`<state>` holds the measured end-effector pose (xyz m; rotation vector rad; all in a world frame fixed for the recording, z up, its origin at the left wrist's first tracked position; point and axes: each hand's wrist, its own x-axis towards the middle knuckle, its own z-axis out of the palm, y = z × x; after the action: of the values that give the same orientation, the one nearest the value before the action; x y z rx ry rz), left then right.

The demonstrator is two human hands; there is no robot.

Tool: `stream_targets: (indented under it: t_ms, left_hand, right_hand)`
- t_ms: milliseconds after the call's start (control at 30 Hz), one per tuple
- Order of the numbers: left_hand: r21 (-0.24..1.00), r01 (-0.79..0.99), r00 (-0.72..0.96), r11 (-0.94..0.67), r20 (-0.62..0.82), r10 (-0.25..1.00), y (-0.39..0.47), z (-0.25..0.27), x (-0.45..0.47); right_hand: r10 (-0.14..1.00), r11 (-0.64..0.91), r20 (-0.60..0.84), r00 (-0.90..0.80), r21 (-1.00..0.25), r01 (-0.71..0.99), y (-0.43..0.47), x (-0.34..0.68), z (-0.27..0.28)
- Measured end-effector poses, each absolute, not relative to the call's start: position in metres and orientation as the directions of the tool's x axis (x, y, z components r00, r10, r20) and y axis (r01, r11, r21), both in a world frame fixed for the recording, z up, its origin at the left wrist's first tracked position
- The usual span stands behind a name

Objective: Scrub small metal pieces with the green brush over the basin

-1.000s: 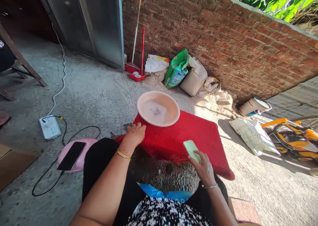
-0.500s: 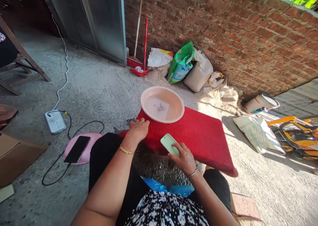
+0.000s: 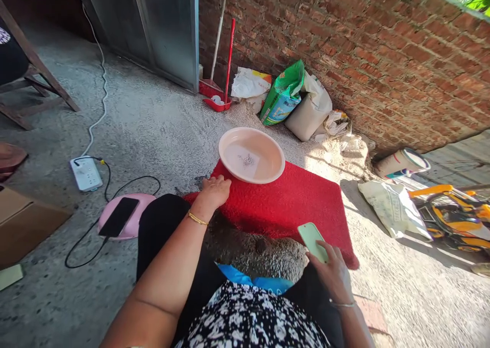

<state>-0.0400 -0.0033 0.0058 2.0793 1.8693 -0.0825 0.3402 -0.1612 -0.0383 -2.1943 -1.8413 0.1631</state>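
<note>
My left hand [image 3: 215,191] lies on the near left part of a red cloth [image 3: 306,200], fingers forward and slightly bent, holding nothing I can see. Just beyond it, a peach-coloured basin [image 3: 272,159] sits on the cloth with small greyish bits at its bottom. In my right hand [image 3: 334,266] is a flat, pale green, phone-shaped piece [image 3: 312,237] with rounded corners. The thumb and fingers grip its lower end, over the cloth's near right edge. Its exact kind cannot be told.
On the left floor lie a white power strip [image 3: 86,174], its cords, and a black phone [image 3: 119,217] on a pink seat [image 3: 143,205]. Sacks [image 3: 283,93] and a red dustpan [image 3: 217,104] stand by the brick wall [image 3: 344,47]. A yellow-and-black wheeled frame [image 3: 455,215] is at right.
My right hand has moved rightward and a little toward me with the green piece, from near the cloth's middle to its right side. My left hand stays on the cloth.
</note>
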Motion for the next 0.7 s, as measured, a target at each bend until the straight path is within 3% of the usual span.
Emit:
stream_targets:
  t_ms: [67,133,300,400,700]
  left_hand:
    - [0.206,0.975,0.138,-0.083,-0.270,0.953,-0.003,0.004,-0.040]
    - [0.200,0.976,0.142,-0.089,-0.268,0.953,-0.003,0.004,-0.039]
    - [0.192,0.977,0.142,-0.091,-0.274,0.951,-0.004,0.006,-0.039]
    - [0.189,0.977,0.148,-0.097,-0.278,0.949,-0.005,0.007,-0.039]
    - [0.208,0.968,0.197,-0.141,-0.278,0.940,-0.005,0.005,-0.036]
  right_hand:
    - [0.988,0.155,0.063,-0.142,-0.301,0.941,-0.148,0.290,-0.038]
    - [0.921,0.390,0.114,-0.373,-0.252,0.886,-0.133,0.237,-0.038]
    - [0.716,0.698,0.131,-0.686,-0.115,0.706,-0.098,0.149,-0.040]
    - [0.677,0.735,0.109,-0.727,-0.048,0.677,-0.085,0.149,-0.047]
    - [0.856,0.513,-0.011,-0.516,0.133,0.848,-0.131,0.308,-0.069]
